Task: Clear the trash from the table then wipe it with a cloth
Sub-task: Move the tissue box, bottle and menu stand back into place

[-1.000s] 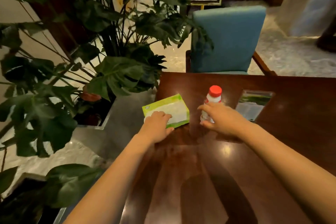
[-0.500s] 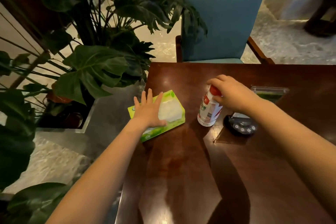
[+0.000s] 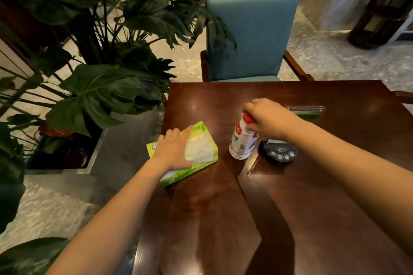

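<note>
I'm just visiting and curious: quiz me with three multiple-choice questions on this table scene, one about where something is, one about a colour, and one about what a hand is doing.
1. Where does the tissue pack lie?
A. near the table's left edge
B. on the chair
C. in the planter

2. What colour is the bottle's cap?
A. blue
B. red
C. yellow

3. What is the right hand doing?
A. resting flat on the table
B. gripping the bottle at its top
C. holding a cloth

Answers:
1. A, the pack sits on the dark table by the plant side, under the left hand.
2. B, the cap shows red below the fingers.
3. B, the fingers close around the cap end of the tilted bottle.
</note>
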{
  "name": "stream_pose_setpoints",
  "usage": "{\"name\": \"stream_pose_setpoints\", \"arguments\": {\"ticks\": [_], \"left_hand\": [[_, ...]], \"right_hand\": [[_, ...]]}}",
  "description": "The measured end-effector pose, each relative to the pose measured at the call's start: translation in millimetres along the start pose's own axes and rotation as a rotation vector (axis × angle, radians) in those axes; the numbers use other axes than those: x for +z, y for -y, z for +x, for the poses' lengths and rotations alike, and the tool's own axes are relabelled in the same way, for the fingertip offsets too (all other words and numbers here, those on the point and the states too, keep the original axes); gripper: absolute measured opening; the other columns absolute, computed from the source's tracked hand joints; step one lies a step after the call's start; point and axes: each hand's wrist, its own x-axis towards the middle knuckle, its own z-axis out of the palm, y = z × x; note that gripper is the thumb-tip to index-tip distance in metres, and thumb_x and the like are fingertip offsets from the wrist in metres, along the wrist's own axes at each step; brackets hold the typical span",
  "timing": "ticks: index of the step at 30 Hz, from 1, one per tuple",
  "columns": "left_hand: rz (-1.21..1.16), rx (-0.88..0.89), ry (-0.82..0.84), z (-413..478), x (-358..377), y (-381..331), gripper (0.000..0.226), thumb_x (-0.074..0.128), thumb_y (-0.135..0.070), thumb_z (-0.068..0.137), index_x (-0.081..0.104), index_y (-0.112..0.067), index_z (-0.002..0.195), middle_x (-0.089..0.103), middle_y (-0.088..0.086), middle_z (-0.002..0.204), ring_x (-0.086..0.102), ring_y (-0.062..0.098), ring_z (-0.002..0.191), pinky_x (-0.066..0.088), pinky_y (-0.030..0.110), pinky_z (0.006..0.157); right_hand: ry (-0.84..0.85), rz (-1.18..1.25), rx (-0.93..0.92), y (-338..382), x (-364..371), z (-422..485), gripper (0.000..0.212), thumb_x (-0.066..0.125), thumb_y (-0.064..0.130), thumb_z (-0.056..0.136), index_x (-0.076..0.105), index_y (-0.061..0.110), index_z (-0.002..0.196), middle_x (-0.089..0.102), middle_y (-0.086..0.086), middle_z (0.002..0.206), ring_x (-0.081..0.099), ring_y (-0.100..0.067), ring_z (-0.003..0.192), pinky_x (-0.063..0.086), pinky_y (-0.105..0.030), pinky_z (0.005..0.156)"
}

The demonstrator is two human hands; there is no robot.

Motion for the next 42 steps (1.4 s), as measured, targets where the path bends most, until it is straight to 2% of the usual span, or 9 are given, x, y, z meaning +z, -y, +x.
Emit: {"name": "stream_pose_setpoints", "arguments": {"ticks": [6, 13, 20, 23, 26, 32, 35, 39, 42], "left_hand": [[0.043, 0.09, 0.004, -42, 1, -21, 0.105, 0.064, -0.049, 0.059, 0.007, -0.03, 0.145, 0.043, 0.004, 0.119, 0.041, 0.028, 0.106, 0.036, 0.041, 0.09], [-0.034, 0.138, 0.006, -107, 11, -47, 0.106, 0.06, -0.051, 0.053, 0.007, -0.035, 0.144, 0.044, -0.001, 0.114, 0.041, 0.024, 0.103, 0.034, 0.039, 0.089], [-0.031, 0.15, 0.069, -159, 28, -76, 0.107, 0.064, -0.052, 0.056, 0.007, -0.034, 0.145, 0.044, 0.001, 0.124, 0.041, 0.025, 0.113, 0.033, 0.039, 0.095], [0.001, 0.162, 0.053, -170, 33, -81, 0.107, 0.063, -0.053, 0.055, 0.006, -0.036, 0.144, 0.044, 0.0, 0.122, 0.042, 0.024, 0.11, 0.035, 0.038, 0.093], [-0.004, 0.169, 0.075, -174, 33, -82, 0.108, 0.064, -0.05, 0.054, 0.006, -0.037, 0.143, 0.044, 0.0, 0.121, 0.041, 0.024, 0.109, 0.036, 0.038, 0.092], [0.039, 0.174, 0.133, -170, 29, -82, 0.11, 0.069, -0.046, 0.056, 0.006, -0.034, 0.145, 0.04, 0.002, 0.129, 0.04, 0.026, 0.116, 0.032, 0.038, 0.095], [0.024, 0.166, 0.167, -166, 27, -80, 0.113, 0.071, -0.044, 0.056, 0.002, -0.035, 0.145, 0.035, 0.005, 0.137, 0.035, 0.028, 0.124, 0.027, 0.04, 0.103], [0.04, 0.156, 0.213, -164, 27, -82, 0.118, 0.074, -0.043, 0.058, -0.004, -0.035, 0.145, 0.024, 0.007, 0.148, 0.021, 0.029, 0.137, 0.011, 0.044, 0.113], [0.054, 0.133, 0.254, -165, 28, -84, 0.125, 0.077, -0.048, 0.059, -0.014, -0.036, 0.144, 0.001, 0.009, 0.158, 0.001, 0.028, 0.145, -0.002, 0.051, 0.116]], "right_hand": [[-0.029, 0.078, -0.013, 5, -2, -37, 0.041, 0.062, 0.029, 0.084, 0.051, 0.012, 0.119, 0.058, -0.01, 0.114, 0.054, -0.026, 0.105, 0.046, -0.035, 0.084], [0.006, 0.078, -0.053, 7, 2, -90, 0.042, 0.061, 0.03, 0.084, 0.051, 0.011, 0.12, 0.058, -0.011, 0.115, 0.054, -0.028, 0.105, 0.049, -0.038, 0.087], [0.045, 0.099, -0.041, 6, 14, -146, 0.04, 0.061, 0.028, 0.084, 0.052, 0.01, 0.119, 0.059, -0.012, 0.112, 0.056, -0.028, 0.1, 0.044, -0.032, 0.077], [0.059, 0.089, -0.049, 6, 20, -164, 0.04, 0.061, 0.027, 0.084, 0.053, 0.009, 0.119, 0.059, -0.012, 0.112, 0.056, -0.028, 0.101, 0.047, -0.035, 0.081], [0.055, 0.1, -0.05, 5, 23, -178, 0.038, 0.061, 0.027, 0.084, 0.053, 0.01, 0.117, 0.059, -0.011, 0.112, 0.056, -0.027, 0.1, 0.045, -0.032, 0.078], [0.031, 0.095, -0.061, 8, 29, -192, 0.04, 0.062, 0.028, 0.083, 0.053, 0.011, 0.118, 0.059, -0.011, 0.113, 0.056, -0.027, 0.1, 0.045, -0.032, 0.078], [0.023, 0.104, -0.06, 10, 32, -196, 0.041, 0.063, 0.029, 0.082, 0.053, 0.01, 0.117, 0.059, -0.011, 0.113, 0.056, -0.028, 0.102, 0.049, -0.036, 0.082], [0.025, 0.109, -0.067, 12, 35, -198, 0.041, 0.063, 0.029, 0.081, 0.054, 0.009, 0.116, 0.058, -0.011, 0.112, 0.055, -0.028, 0.102, 0.049, -0.036, 0.082], [0.041, 0.107, -0.076, 12, 36, -197, 0.045, 0.064, 0.032, 0.082, 0.052, 0.01, 0.119, 0.057, -0.011, 0.115, 0.054, -0.027, 0.105, 0.047, -0.035, 0.081]]}}
